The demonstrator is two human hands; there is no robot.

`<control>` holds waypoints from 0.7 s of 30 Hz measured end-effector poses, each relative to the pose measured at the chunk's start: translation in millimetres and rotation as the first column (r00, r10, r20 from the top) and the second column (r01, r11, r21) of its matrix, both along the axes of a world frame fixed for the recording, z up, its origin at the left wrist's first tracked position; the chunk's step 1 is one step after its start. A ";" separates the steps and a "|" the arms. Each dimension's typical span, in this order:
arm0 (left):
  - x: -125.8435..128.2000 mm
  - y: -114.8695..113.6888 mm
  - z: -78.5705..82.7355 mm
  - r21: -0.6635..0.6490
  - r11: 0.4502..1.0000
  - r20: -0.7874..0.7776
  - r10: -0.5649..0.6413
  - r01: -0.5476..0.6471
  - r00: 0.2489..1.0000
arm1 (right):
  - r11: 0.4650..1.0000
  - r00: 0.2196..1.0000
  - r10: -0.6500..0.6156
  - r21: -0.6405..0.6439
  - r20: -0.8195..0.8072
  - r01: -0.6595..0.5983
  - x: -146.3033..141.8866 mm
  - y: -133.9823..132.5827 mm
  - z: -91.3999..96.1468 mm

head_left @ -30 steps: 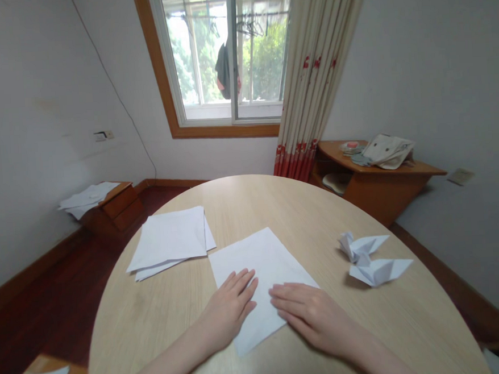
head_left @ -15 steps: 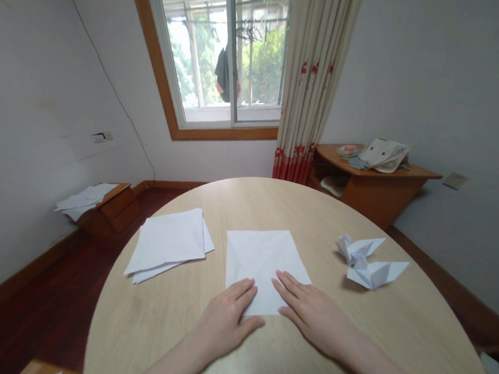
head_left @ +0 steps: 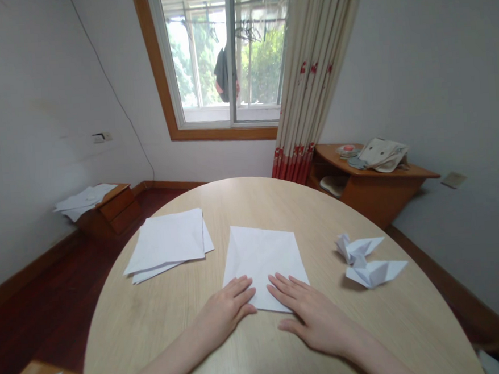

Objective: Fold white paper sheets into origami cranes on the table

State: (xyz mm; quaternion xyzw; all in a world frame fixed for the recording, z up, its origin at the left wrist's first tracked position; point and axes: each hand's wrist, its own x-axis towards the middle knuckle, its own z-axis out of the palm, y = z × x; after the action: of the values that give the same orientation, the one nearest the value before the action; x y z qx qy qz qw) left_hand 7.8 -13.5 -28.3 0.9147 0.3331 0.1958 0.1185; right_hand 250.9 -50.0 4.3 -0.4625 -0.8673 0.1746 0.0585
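A white square sheet of paper (head_left: 265, 257) lies flat on the round table in front of me, turned slightly. Faint creases show on its surface. My left hand (head_left: 232, 302) rests on the sheet's near left corner, fingers stretched out. On the near right part of the paper lies my right hand (head_left: 303, 306), its fingers flat and spread and its thumb on the tabletop just off the near edge. Neither hand grips anything. The paper's near corners are partly hidden under the hands.
A stack of white paper (head_left: 167, 238) lies on the table (head_left: 250, 201) at the left. Folded paper figures (head_left: 373, 272) sit at the right. Beyond the table stand a small cabinet (head_left: 120, 210) with papers and a corner desk (head_left: 373, 192) with a bag (head_left: 384, 153).
The sheet has turned a little clockwise under my hands. My left thumb has drawn in toward its fingers, and my right thumb has slid off the paper onto the table.
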 end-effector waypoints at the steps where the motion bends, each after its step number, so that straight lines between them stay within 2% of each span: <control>1: 0.0 0.6 0.0 -0.002 1.000 0.009 -0.005 0.005 1.000 | 1.000 1.000 -0.003 -0.004 -0.013 0.003 0.9 -0.8 1.8; 9: -0.9 3.5 -1.2 -0.059 0.998 0.101 0.042 -0.036 0.994 | 1.000 0.994 -0.012 0.024 -0.108 0.015 9.2 -0.2 7.9; 16: -2.4 1.1 2.6 -0.103 0.993 0.095 0.074 -0.064 0.993 | 0.987 0.937 -0.114 -0.141 -0.331 0.070 10.8 1.9 14.1; 21: -1.0 -1.7 10.3 -0.124 0.989 0.130 0.098 -0.081 0.987 | 0.960 0.891 -0.252 -0.212 -0.377 0.182 11.7 4.0 13.6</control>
State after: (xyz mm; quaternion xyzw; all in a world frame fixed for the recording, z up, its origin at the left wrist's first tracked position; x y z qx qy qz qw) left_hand 6.8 -15.2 -18.0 0.8747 0.3761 0.2426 0.1860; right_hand 262.7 -45.9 17.9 -0.5145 -0.7613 0.3316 0.2139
